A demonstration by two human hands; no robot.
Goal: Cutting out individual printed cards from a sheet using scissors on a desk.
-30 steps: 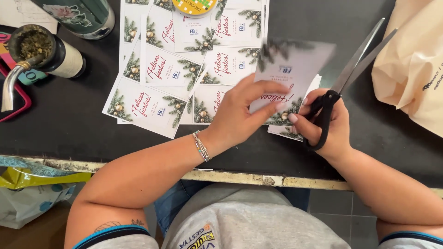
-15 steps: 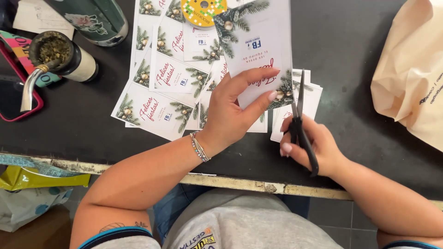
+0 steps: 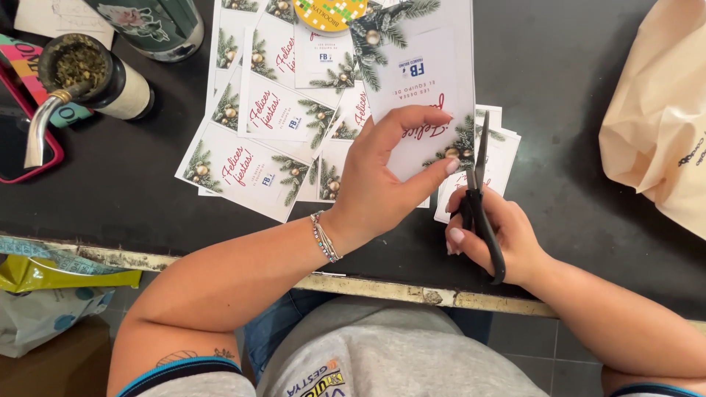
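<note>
My left hand (image 3: 382, 184) grips a white printed sheet (image 3: 423, 66) with pine-branch pictures, thumb on top, holding it upright over the dark table (image 3: 132, 198). My right hand (image 3: 489, 231) holds black scissors (image 3: 479, 187), blades pointing up and closed along the sheet's right edge. Under both hands lies a spread of cut holiday cards (image 3: 246, 158), white with red script and pine sprigs. A small stack of cards (image 3: 500, 154) lies just right of the scissors.
A cup packed with green herb and a metal straw (image 3: 77, 77) stands at the left beside a red-edged phone (image 3: 18, 136). A dark green flask (image 3: 154, 26) sits at the top left. A round yellow tin (image 3: 331, 13) rests on the cards. A beige bag (image 3: 662, 117) lies right.
The sheet has turned from lying sideways to standing lengthwise in my left hand. The scissors swung from open and angled right to closed and upright at the sheet's right edge.
</note>
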